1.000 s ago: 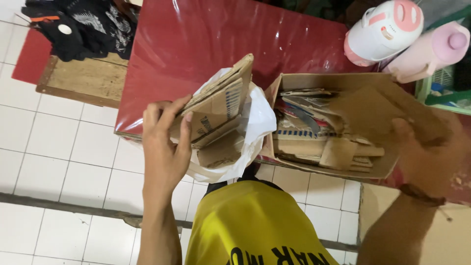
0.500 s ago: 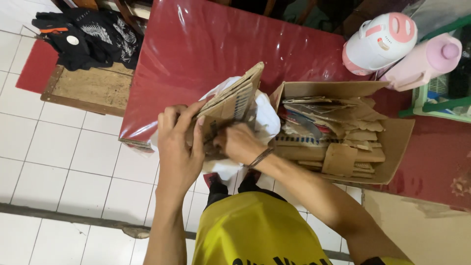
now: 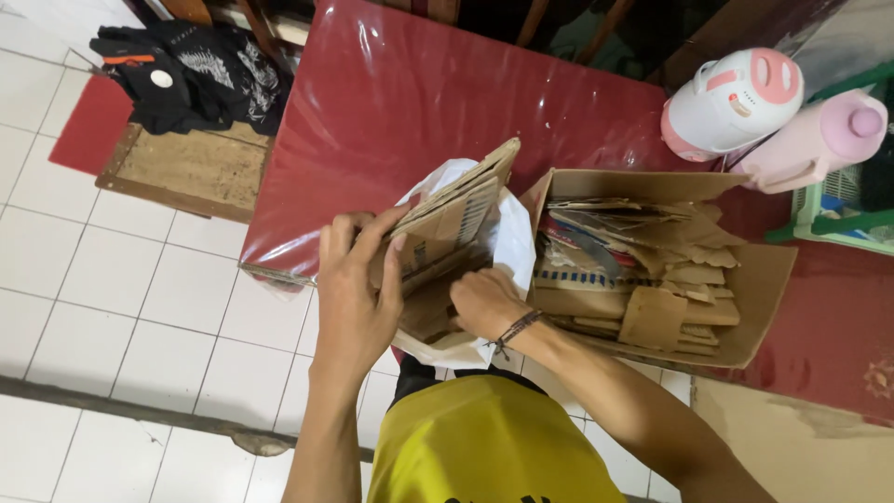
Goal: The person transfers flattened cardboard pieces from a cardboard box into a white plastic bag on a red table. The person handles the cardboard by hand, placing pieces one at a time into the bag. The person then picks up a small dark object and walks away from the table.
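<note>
My left hand [image 3: 356,296] grips a stack of flattened cardboard pieces [image 3: 453,212] that stands upright in a white plastic bag [image 3: 513,242] at the near edge of a red table [image 3: 410,102]. My right hand [image 3: 485,303], a cord bracelet on its wrist, reaches into the bag's mouth and presses on a brown cardboard piece [image 3: 426,307] inside. To the right lies an open cardboard box [image 3: 759,279] full of torn cardboard scraps [image 3: 652,270].
A white and pink appliance [image 3: 731,101] and a pink flask [image 3: 810,140] stand at the table's far right, beside a green rack [image 3: 838,219]. Dark clothes [image 3: 191,74] lie on a wooden board [image 3: 182,168] over the white tiled floor [image 3: 112,307].
A second ago my right hand was out by the box with a cardboard scrap. It swung left into the bag and now sits a little lower inside it. My left hand kept its grip.
</note>
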